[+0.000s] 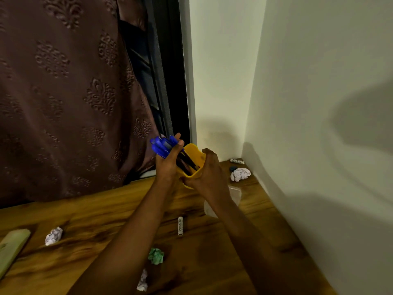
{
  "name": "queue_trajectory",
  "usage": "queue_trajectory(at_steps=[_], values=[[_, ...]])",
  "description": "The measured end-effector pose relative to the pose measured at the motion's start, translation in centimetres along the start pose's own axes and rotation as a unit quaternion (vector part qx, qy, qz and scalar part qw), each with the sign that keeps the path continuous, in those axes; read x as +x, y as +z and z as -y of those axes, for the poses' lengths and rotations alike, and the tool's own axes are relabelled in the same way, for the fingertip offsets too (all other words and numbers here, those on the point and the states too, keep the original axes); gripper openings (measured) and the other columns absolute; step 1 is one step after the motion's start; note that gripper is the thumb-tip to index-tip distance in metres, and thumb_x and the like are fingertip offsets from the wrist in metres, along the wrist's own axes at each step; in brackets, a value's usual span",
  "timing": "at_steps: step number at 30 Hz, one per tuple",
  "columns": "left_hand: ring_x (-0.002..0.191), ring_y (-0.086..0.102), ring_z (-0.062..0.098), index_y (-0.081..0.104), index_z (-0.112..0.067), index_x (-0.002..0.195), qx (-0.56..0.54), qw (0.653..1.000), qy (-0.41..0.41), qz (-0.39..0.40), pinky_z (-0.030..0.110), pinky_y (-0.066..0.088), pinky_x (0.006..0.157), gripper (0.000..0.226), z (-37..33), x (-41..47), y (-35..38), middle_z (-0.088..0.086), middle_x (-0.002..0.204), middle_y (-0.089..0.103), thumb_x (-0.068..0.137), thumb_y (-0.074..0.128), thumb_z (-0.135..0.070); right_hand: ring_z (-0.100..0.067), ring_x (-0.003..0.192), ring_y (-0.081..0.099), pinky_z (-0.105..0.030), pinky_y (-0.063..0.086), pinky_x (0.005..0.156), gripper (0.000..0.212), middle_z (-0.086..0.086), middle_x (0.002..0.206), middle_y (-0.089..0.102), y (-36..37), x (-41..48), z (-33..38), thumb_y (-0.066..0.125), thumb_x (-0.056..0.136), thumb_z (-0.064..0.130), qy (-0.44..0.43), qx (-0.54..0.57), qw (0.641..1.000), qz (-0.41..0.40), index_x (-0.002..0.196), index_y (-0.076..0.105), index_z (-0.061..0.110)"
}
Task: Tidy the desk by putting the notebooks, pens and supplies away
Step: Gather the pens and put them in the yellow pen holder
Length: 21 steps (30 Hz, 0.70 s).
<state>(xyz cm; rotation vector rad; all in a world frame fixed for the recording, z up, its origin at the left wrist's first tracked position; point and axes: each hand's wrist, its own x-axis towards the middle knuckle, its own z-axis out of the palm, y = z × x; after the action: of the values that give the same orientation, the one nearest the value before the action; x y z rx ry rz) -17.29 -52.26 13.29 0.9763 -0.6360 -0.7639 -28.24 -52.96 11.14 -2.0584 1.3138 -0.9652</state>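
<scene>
My left hand point(168, 165) grips a bunch of pens point(162, 146) with blue caps, their dark barrels reaching down into a yellow cup point(194, 153). My right hand point(207, 171) wraps around that cup and holds it tilted above the back of the wooden desk point(85, 220). A white marker point(180, 225) lies on the desk below my arms. Another white tube point(237, 161) lies in the far corner by the wall.
Crumpled paper balls lie about: white point(53, 235) at the left, green point(156, 255) and white point(142, 281) near the front, white point(240, 174) in the back corner beside a small dark object point(233, 168). A clear plastic container point(235, 193) sits under my right forearm. A green notebook point(11, 248) is at the left edge.
</scene>
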Motion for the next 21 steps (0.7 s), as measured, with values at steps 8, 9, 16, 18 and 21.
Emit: queue_trajectory(at_steps=[8, 9, 16, 18, 21], values=[[0.094, 0.064, 0.013, 0.047, -0.019, 0.127, 0.044, 0.996, -0.062, 0.053, 0.025, 0.056, 0.074, 0.042, 1.3, 0.4, -1.9, -0.002, 0.103, 0.064, 0.089, 0.060, -0.031, -0.024, 0.120, 0.048, -0.033, 0.044, 0.089, 0.099, -0.006, 0.135, 0.044, -1.5, 0.1, -0.1, 0.079, 0.062, 0.052, 0.041, -0.010, 0.999, 0.005, 0.138, 0.031, 0.012], [0.099, 0.063, 0.015, 0.046, -0.021, 0.129, 0.044, 0.995, -0.070, 0.062, 0.031, 0.055, 0.077, 0.056, 1.6, 0.3, -2.4, -0.002, 0.108, 0.064, 0.081, 0.066, -0.043, -0.025, 0.120, 0.048, -0.034, 0.044, 0.090, 0.100, -0.006, 0.135, 0.044, -1.6, 0.3, -0.4, 0.079, 0.061, 0.054, 0.047, -0.014, 0.999, 0.003, 0.138, 0.031, 0.012], [0.124, 0.048, 0.028, 0.034, -0.009, 0.142, 0.130, 0.976, -0.089, 0.147, 0.017, 0.053, 0.070, 0.064, 4.6, 0.5, -4.1, 0.013, 0.138, 0.047, 0.085, 0.051, 0.015, -0.027, 0.119, 0.049, -0.038, 0.045, 0.090, 0.104, -0.010, 0.132, 0.045, -1.9, 3.2, -2.3, 0.081, 0.056, 0.057, 0.089, 0.003, 0.996, 0.003, 0.134, 0.033, 0.007], [0.125, 0.046, 0.026, 0.027, -0.007, 0.145, 0.191, 0.959, -0.086, 0.193, 0.016, 0.053, 0.067, 0.070, 5.9, 1.3, -4.0, 0.014, 0.143, 0.041, 0.084, 0.046, 0.021, -0.029, 0.114, 0.052, -0.038, 0.047, 0.087, 0.100, -0.011, 0.127, 0.048, -1.8, 4.1, -3.0, 0.081, 0.056, 0.056, 0.099, -0.002, 0.995, 0.005, 0.130, 0.037, 0.006], [0.124, 0.051, 0.023, 0.025, -0.011, 0.145, 0.242, 0.939, -0.105, 0.221, 0.019, 0.055, 0.070, 0.072, 7.6, 2.4, -3.1, 0.010, 0.137, 0.046, 0.084, 0.053, 0.014, -0.030, 0.111, 0.054, -0.039, 0.046, 0.086, 0.094, -0.013, 0.124, 0.049, -1.4, 5.3, -4.3, 0.081, 0.060, 0.053, 0.110, 0.002, 0.994, 0.018, 0.127, 0.038, 0.004]])
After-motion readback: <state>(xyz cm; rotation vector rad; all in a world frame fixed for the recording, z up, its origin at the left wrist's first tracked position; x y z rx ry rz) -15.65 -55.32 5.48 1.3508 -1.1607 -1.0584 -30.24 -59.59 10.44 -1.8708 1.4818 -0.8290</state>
